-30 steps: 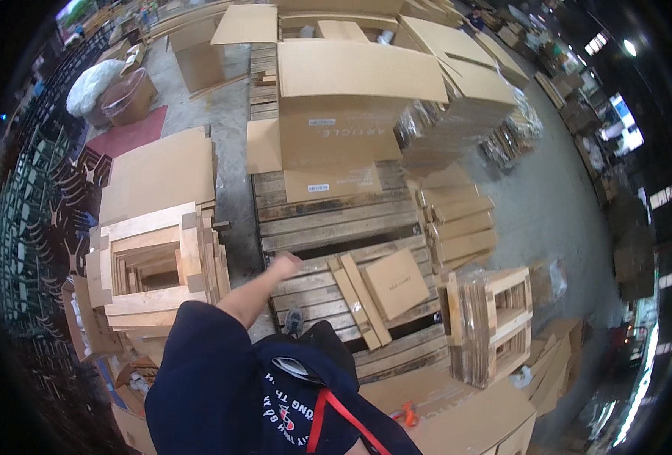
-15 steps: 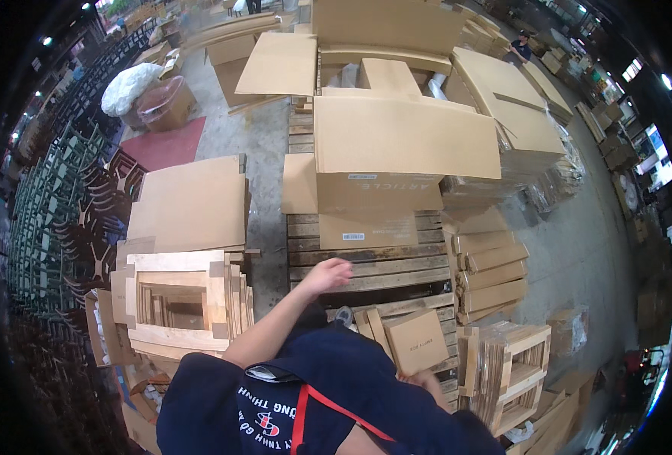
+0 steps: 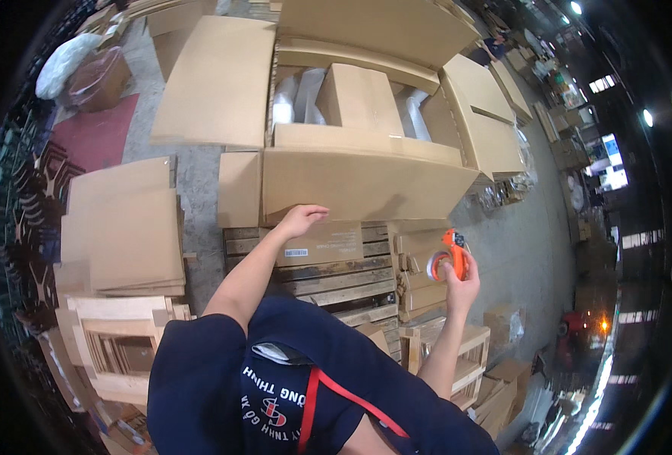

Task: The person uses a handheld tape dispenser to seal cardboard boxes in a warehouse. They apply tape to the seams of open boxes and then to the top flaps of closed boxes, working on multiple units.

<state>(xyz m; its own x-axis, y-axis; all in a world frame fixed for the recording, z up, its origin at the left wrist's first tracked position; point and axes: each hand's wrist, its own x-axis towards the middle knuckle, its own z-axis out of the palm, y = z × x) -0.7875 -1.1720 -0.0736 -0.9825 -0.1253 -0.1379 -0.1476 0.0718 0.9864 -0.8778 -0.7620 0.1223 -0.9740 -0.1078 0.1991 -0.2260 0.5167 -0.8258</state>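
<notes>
A large open carton [image 3: 362,178] lies ahead of me with its flaps folded outward. Inside it, a plain cardboard box [image 3: 361,98] sits between pieces wrapped in white [image 3: 415,115]. My left hand [image 3: 303,220] is at the lower edge of the near flap, fingers stretched out; whether it presses on the cardboard I cannot tell. To the right of the carton, my right hand [image 3: 463,282] grips an orange tape gun [image 3: 458,246] with a roll of tape on it. The gun is held up in the air, apart from the carton.
The carton rests on a wooden pallet [image 3: 336,267]. Flat cardboard sheets [image 3: 123,220] and wooden frames [image 3: 116,315] are stacked at left. More frames [image 3: 472,345] and folded cartons [image 3: 419,262] stand at right. A bag-lined box [image 3: 101,80] is at far left.
My right hand has come up from beside a small box on the pallet and now shows the tape gun. My left hand has moved forward to the near flap. The view has shifted.
</notes>
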